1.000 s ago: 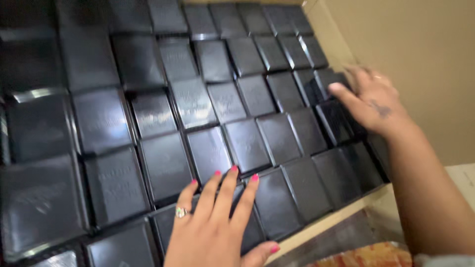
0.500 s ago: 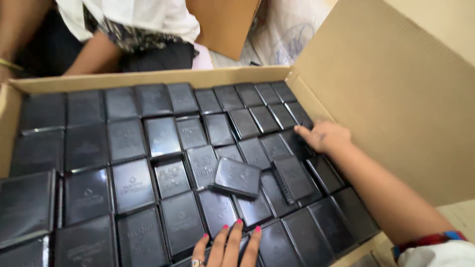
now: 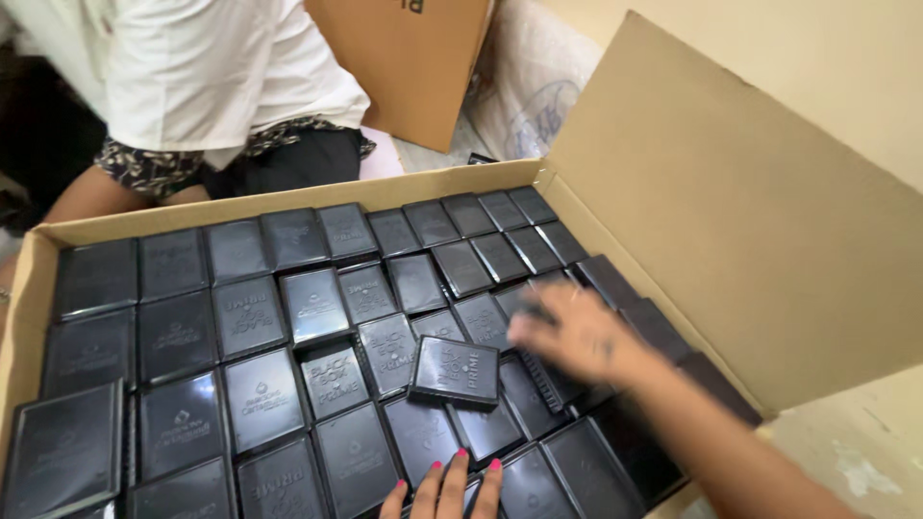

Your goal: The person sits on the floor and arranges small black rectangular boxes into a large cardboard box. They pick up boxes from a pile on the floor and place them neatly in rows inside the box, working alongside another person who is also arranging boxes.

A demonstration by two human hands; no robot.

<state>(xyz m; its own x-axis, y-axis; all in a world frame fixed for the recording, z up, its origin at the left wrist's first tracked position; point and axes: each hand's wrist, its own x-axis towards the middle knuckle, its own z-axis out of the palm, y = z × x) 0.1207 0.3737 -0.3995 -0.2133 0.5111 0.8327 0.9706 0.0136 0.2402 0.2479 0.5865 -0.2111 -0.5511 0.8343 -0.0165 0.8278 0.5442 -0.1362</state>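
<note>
A blurred right hand (image 3: pixel 577 336) hovers beside a loose black case (image 3: pixel 455 371) atop packed cases (image 3: pixel 260 327) in a carton (image 3: pixel 731 221).

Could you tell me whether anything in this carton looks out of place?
Yes: one black case lies loose and tilted on top of the packed rows, near the right hand, rather than seated in the cardboard carton.

The left hand (image 3: pixel 444 485) lies flat at the bottom edge, fingers (image 3: pixel 460 471) together, nails painted pink. The right hand (image 3: pixel 575 336), blurred, reaches in from the lower right, palm down, fingers spread.
</note>
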